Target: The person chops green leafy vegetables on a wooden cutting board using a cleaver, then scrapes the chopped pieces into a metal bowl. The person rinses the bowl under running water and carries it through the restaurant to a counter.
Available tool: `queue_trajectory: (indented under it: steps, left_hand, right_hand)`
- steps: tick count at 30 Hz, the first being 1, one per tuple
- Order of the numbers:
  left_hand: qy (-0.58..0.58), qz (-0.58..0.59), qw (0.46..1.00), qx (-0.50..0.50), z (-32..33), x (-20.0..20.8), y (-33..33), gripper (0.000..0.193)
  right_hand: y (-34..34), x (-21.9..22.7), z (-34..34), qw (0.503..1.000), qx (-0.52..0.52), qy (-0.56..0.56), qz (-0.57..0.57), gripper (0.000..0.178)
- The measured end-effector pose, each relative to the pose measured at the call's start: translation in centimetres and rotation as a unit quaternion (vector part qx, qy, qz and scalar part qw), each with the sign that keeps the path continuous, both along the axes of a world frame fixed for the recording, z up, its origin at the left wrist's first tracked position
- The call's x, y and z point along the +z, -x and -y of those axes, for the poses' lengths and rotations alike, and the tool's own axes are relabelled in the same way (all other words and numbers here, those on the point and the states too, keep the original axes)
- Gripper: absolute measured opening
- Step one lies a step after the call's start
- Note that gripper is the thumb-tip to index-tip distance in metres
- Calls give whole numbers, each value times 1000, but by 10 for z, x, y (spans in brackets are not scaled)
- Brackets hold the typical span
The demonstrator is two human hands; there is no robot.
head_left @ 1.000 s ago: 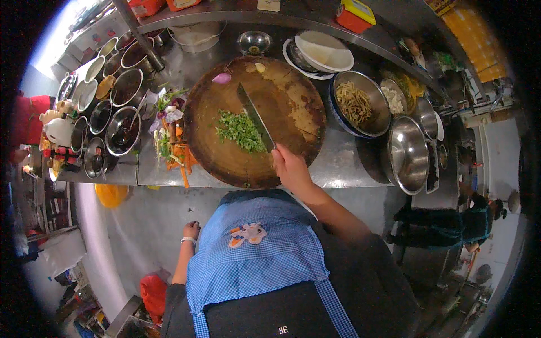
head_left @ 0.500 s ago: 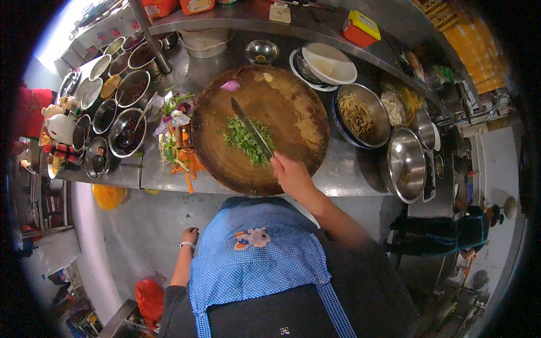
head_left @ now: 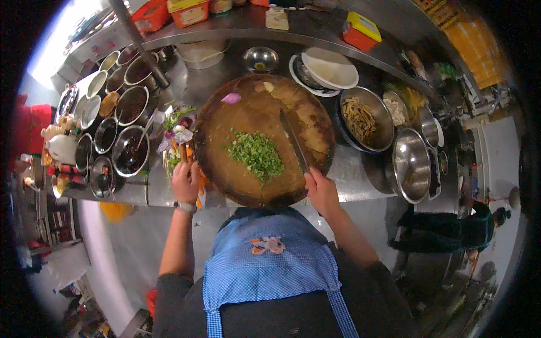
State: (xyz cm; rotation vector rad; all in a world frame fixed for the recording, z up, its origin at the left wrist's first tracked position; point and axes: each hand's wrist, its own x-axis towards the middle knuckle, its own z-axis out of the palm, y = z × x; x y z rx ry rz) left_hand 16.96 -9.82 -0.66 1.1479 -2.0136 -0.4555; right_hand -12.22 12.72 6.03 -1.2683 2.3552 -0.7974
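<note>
In my right hand (head_left: 321,191) is a knife (head_left: 295,142), gripped by its handle. Its blade rests along the right part of a round wooden chopping board (head_left: 225,180). A heap of finely chopped green herbs (head_left: 258,155) lies at the board's middle, apart from the blade. My left hand (head_left: 185,179) is at the pile of vegetable trimmings (head_left: 179,134) beside the board's left edge. Its fingers look bent over orange strips, and what they hold is hidden. A pink onion piece (head_left: 231,98) and a small pale piece (head_left: 269,87) lie near the board's far edge.
Several seasoning bowls (head_left: 130,151) crowd the left counter. At right stand a bowl of brownish strips (head_left: 361,120) and a shiny metal bowl (head_left: 409,163). White bowls (head_left: 330,67) and a small metal bowl (head_left: 261,58) stand beyond the board, under a shelf (head_left: 242,25). Another person (head_left: 473,228) is far right.
My left hand has risen from beside my body to the trimmings. The knife has moved right, off the herbs. The herbs now form a more compact heap.
</note>
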Motion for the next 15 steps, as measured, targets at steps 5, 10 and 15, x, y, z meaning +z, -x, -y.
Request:
queue_trajectory:
  steps: [5,10,15]
  left_hand:
    - [93,96,982,-135,82,16,119,32]
    - [94,263,940,-197,162,-33,182,36]
    - [-2,430,864,-263,164,17,226,39]
  right_hand:
    - [-27,-16,-4,987,60,-14,-147,32]
    - [-31,-2,3,994,71,-65,-51,33]
    - [0,0,-15,996,-20,-35,-79,34]
